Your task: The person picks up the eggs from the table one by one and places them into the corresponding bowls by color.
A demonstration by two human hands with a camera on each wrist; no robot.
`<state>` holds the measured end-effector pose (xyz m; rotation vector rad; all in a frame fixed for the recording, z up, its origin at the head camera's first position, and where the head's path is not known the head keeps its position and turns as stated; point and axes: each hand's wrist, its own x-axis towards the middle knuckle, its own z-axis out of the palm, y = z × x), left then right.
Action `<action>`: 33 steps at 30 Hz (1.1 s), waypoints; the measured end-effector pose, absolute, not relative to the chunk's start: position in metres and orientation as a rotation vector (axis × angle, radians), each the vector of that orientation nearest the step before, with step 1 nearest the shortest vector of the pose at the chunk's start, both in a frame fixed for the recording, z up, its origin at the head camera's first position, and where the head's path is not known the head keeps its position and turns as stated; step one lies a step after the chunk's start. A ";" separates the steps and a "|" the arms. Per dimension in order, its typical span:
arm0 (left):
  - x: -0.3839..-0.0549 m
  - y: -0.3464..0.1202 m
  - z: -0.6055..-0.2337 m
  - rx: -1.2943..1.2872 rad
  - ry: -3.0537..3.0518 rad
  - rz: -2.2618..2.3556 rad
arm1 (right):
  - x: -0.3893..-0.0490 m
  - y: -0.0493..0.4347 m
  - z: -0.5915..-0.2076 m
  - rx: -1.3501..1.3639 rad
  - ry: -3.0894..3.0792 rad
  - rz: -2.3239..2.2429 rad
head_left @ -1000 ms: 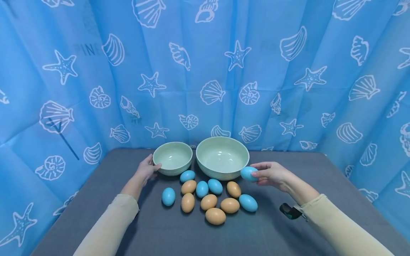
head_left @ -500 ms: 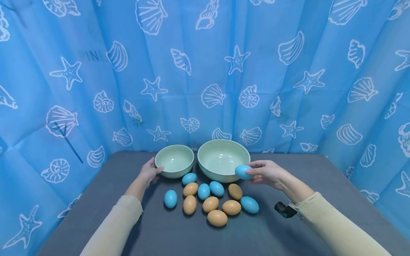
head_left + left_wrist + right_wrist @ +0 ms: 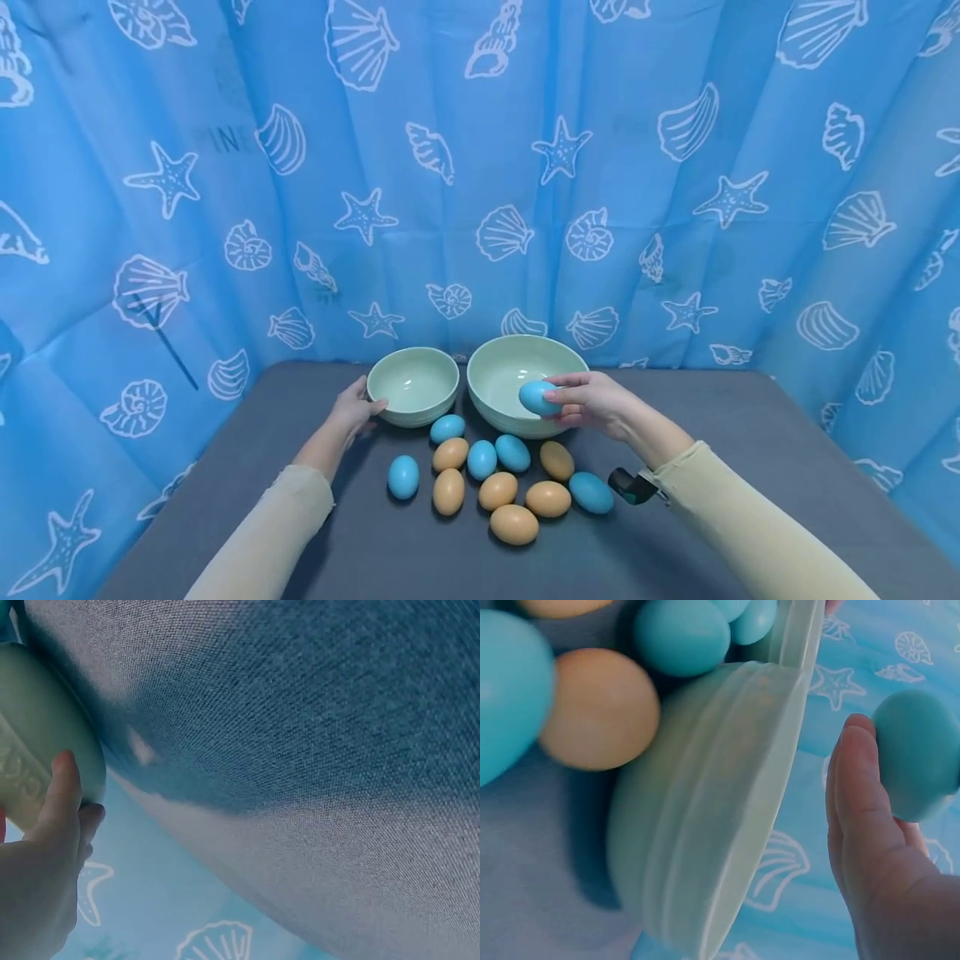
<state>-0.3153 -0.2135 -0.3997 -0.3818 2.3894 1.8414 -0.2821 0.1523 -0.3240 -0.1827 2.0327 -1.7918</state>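
— On the grey tabletop (image 3: 360, 546), head view: what is held, and where?

— One blue egg (image 3: 537, 398), pinched between thumb and fingers of the right hand (image 3: 600, 407), in line with the near right part of the larger bowl (image 3: 491, 383). Whether it is over the opening or just in front, that view cannot settle. The left hand (image 3: 352, 410) grips the side of the smaller bowl (image 3: 408, 390), thumb in front. Five loose blue eggs (image 3: 403, 477) and six tan eggs (image 3: 514, 525) lie before the bowls.

— Left wrist view?

— Thumb laid against the smaller bowl's outer wall; remaining fingers partly hidden. The bowl appears rigid and smooth; a side hold looks adequate.

— Right wrist view?

— The held egg is apart from the larger bowl, above rim level, with fingertips against its side.

— Handling assessment?

— Judged stiff, smooth and probably light. Real shell or imitation cannot be determined; treat as fragile. Likely slippery and prone to roll. Recommended hold: thumb and fingertips opposed across the widest part, light pressure, no squeezing at the ends.
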 end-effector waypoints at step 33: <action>-0.314 -0.211 -0.399 -0.372 2.385 1.878 | -0.323 0.093 -0.323 -0.164 1.911 -1.987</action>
